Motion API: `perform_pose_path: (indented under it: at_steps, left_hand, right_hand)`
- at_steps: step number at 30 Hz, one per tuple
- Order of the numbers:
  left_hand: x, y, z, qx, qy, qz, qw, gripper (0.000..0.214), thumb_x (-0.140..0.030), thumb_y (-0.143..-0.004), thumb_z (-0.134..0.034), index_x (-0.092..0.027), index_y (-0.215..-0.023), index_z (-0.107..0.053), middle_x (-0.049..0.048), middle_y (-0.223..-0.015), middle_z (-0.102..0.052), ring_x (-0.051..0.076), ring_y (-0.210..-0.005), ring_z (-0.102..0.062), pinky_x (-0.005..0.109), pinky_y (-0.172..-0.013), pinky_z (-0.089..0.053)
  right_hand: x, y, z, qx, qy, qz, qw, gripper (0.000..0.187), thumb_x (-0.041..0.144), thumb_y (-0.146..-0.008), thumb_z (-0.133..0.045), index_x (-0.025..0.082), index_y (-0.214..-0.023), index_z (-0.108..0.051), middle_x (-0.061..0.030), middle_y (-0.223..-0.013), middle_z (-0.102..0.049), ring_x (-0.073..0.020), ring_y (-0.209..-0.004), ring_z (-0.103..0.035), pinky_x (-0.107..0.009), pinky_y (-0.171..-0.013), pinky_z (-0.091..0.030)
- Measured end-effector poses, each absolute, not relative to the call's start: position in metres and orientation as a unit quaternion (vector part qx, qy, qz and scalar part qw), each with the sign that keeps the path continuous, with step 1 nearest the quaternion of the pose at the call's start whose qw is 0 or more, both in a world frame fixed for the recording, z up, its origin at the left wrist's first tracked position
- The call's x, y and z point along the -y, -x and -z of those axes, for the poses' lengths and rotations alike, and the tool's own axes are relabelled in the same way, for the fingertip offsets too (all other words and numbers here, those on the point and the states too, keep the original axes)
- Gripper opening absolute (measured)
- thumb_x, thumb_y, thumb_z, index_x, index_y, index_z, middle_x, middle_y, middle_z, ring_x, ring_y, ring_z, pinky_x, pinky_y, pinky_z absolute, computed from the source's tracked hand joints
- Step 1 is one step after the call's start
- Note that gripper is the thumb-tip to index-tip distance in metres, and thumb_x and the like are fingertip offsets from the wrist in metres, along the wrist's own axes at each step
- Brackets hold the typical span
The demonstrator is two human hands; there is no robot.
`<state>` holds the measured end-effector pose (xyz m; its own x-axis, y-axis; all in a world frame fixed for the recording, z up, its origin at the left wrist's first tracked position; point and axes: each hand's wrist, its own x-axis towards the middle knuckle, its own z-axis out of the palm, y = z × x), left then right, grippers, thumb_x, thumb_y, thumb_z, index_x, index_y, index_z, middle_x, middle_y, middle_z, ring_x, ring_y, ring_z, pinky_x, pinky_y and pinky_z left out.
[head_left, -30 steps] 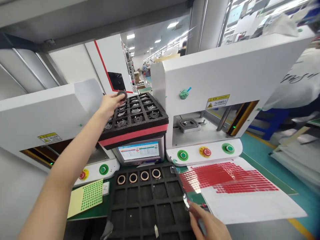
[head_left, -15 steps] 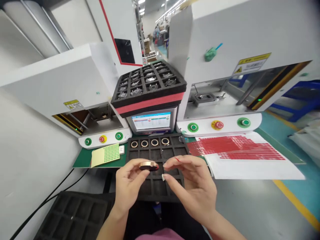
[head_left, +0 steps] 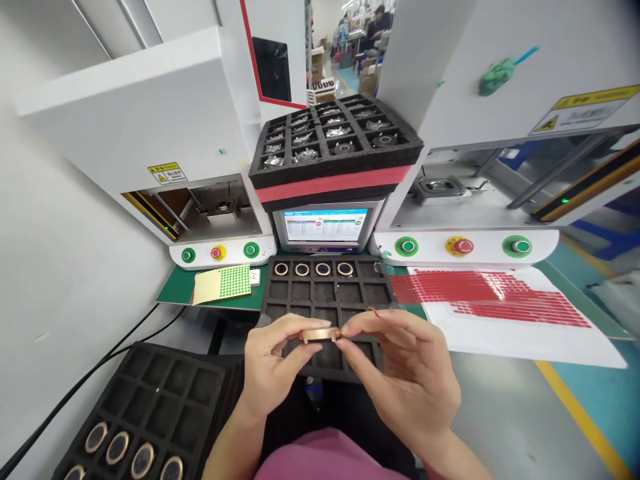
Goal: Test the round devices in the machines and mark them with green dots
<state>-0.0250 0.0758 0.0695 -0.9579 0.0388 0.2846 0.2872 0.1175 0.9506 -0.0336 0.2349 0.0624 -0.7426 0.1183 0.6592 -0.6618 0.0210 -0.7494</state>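
A gold watch case is held edge-on in front of me, above the black foam tray. My left hand is closed on its left side, thumb below and fingers above. The thumb and index finger of my right hand pinch the case's right end; whether a small piece sits between those fingertips is hidden. A thin red strip clings to my right index finger. Several round gold-rimmed watch cases lie in the tray's far row.
Behind the tray stand a screen and a stacked foam tray of parts. Presses with buttons flank them on the left and right. Red adhesive strips lie at right, green-dotted sheet at left. Another tray holds cases lower left.
My right fingertips have come in from beside the watch case to its right end. The case is turned more edge-on. The white bit at my right thumb no longer shows. The view has shifted.
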Motion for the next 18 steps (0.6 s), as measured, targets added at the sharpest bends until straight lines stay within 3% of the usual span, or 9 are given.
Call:
perform_pose_path:
  at_steps: [7,14,18]
  left_hand:
    - [-0.066,0.022,-0.064,0.72,0.118,0.682,0.046,0.014,-0.026,-0.084,-0.073,-0.024,-0.097,-0.079,0.0067,-0.088,-0.077,0.019,-0.077,-0.07,0.027,-0.071,-0.057]
    - [-0.065,0.022,-0.062,0.694,0.131,0.706,0.047,0.017,-0.02,-0.083,-0.073,-0.026,-0.099,-0.078,0.0043,-0.091,-0.077,0.017,-0.08,-0.071,0.024,-0.074,-0.057]
    - [-0.063,0.023,-0.062,0.702,0.112,0.702,0.03,0.016,-0.027,-0.083,-0.073,-0.022,-0.097,-0.079,0.0077,-0.089,-0.077,0.021,-0.081,-0.072,0.029,-0.075,-0.059]
  right_hand:
    - [-0.239,0.036,-0.064,0.635,-0.305,-0.686,0.182,0.05,-0.006,-0.084,-0.056,0.026,-0.121,-0.047,0.0,-0.09,-0.059,-0.0114,-0.083,-0.061,-0.027,-0.075,-0.057]
    - [-0.232,0.034,-0.059,0.633,-0.266,-0.689,0.232,0.046,-0.001,-0.083,-0.063,0.025,-0.119,-0.05,0.0002,-0.085,-0.06,-0.0132,-0.078,-0.062,-0.028,-0.071,-0.058]
    - [-0.233,0.034,-0.057,0.642,-0.258,-0.689,0.215,0.042,-0.001,-0.083,-0.064,0.024,-0.115,-0.052,-0.0002,-0.084,-0.063,-0.0129,-0.078,-0.064,-0.028,-0.074,-0.059]
